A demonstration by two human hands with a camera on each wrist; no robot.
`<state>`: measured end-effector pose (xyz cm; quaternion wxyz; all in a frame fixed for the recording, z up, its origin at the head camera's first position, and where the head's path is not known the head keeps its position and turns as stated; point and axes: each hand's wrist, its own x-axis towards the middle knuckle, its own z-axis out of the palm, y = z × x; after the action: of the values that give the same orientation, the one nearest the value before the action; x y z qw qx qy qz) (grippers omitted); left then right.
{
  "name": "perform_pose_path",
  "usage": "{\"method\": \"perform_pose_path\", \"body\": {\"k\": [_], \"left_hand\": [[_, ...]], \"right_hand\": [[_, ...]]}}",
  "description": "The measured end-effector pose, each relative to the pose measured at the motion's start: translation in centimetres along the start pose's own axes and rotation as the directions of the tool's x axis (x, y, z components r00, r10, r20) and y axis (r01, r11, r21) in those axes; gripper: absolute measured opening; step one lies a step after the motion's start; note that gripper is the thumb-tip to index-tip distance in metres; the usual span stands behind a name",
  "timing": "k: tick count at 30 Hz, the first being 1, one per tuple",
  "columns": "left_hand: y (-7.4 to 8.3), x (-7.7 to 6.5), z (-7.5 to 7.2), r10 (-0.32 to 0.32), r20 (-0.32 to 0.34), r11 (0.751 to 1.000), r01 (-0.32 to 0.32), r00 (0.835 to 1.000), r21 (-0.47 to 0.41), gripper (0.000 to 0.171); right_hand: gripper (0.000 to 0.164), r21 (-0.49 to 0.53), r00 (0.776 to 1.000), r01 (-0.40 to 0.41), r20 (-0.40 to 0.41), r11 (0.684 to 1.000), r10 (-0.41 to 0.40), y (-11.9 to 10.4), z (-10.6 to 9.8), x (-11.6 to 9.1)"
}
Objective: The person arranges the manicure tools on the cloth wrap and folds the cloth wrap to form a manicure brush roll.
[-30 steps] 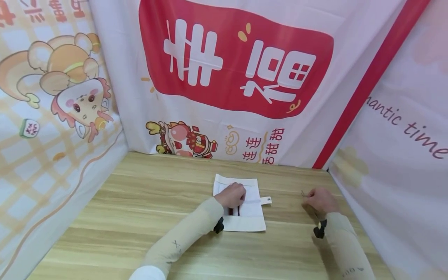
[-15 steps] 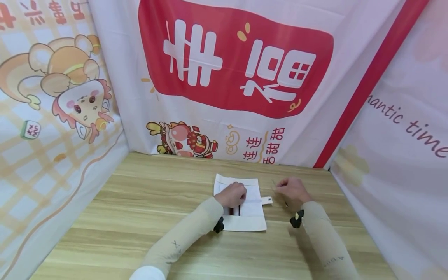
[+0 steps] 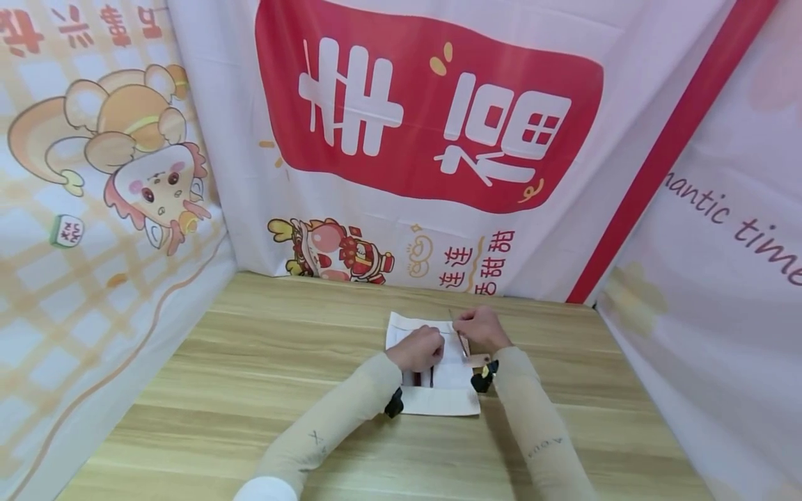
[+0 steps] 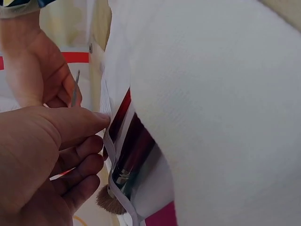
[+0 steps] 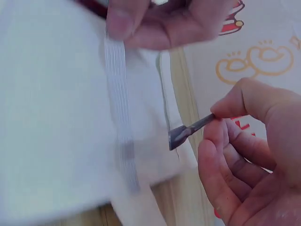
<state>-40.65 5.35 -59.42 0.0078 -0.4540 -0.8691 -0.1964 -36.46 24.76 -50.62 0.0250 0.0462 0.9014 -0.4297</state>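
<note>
A white cloth brush roll (image 3: 438, 400) lies spread on the wooden table, with an elastic band (image 5: 123, 108) across it. My left hand (image 3: 418, 349) pinches this band between thumb and fingers; the band bows outward in the left wrist view. Dark red handles (image 4: 134, 141) and a brush head with fluffy brown bristles (image 4: 111, 202) show behind it. Over the roll's right side, my right hand (image 3: 482, 327) pinches a slim makeup brush (image 5: 181, 135) with a dark, flat, slanted tip. That tip points toward the cloth, close beside the band.
A strap with a snap (image 3: 478, 360) sticks out from the roll's right edge, partly under my right wrist. The wooden table (image 3: 282, 369) stretches around the roll. Printed cloth walls (image 3: 426, 104) stand at the back and both sides.
My right hand has moved left with the slim makeup brush, from the table's right side to over the roll. The left hand stays on the roll. The head view has shifted slightly.
</note>
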Motion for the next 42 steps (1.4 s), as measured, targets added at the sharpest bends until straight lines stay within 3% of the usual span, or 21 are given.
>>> {"method": "perform_pose_path", "body": {"k": [3,5,9,10,12,16,27,35,39,42], "left_hand": [[0.7,-0.1,-0.4,-0.017,-0.003,1.0,0.017,1.0,-0.022,0.027],[2.6,-0.9,-2.0,-0.021,-0.012,1.0,0.022,1.0,0.022,0.025],[3.0,-1.1,-2.3,-0.028,-0.021,1.0,0.028,0.999,0.006,0.027],[3.9,-1.4,-3.1,-0.042,-0.005,0.999,0.042,0.999,0.016,0.026],[4.1,-1.3,-3.5,-0.065,0.017,0.998,0.065,0.998,-0.017,0.03],[7.6,-2.7,-6.9,-0.094,0.053,0.995,0.093,0.994,0.023,0.032],[7.2,-2.9,-6.8,-0.059,0.015,0.998,0.059,0.998,0.029,0.029],[2.4,-0.8,-1.9,-0.073,-0.005,0.997,0.073,0.997,0.022,0.023],[2.8,-1.0,-2.2,-0.051,-0.007,0.998,0.052,0.999,0.021,0.025],[4.8,-1.9,-4.3,-0.061,0.016,0.998,0.061,0.998,0.005,0.025]], "right_hand": [[0.013,0.046,0.998,0.005,-0.056,0.999,-0.002,-0.6,1.2,0.2],[0.015,0.096,0.995,0.009,-0.103,0.995,0.001,-0.9,1.9,0.3],[0.013,0.174,0.985,-0.009,-0.169,0.985,0.039,-1.3,3.1,0.2],[0.012,0.182,0.983,-0.018,-0.175,0.983,0.05,-1.3,3.3,0.1],[0.01,0.174,0.982,-0.022,-0.181,0.985,0.054,-1.1,3.7,0.0],[0.011,0.146,0.982,-0.03,-0.178,0.989,0.056,-0.6,4.2,-0.6],[0.015,0.087,0.984,-0.132,-0.106,0.987,0.141,-1.3,4.3,-1.8],[0.013,0.076,0.983,-0.173,-0.046,0.982,0.177,-1.1,3.6,-2.1],[0.011,0.09,0.979,-0.201,-0.019,0.976,0.203,-1.0,3.3,-2.0],[0.012,0.122,0.975,-0.22,0.005,0.968,0.221,-1.0,3.3,-1.9]]}}
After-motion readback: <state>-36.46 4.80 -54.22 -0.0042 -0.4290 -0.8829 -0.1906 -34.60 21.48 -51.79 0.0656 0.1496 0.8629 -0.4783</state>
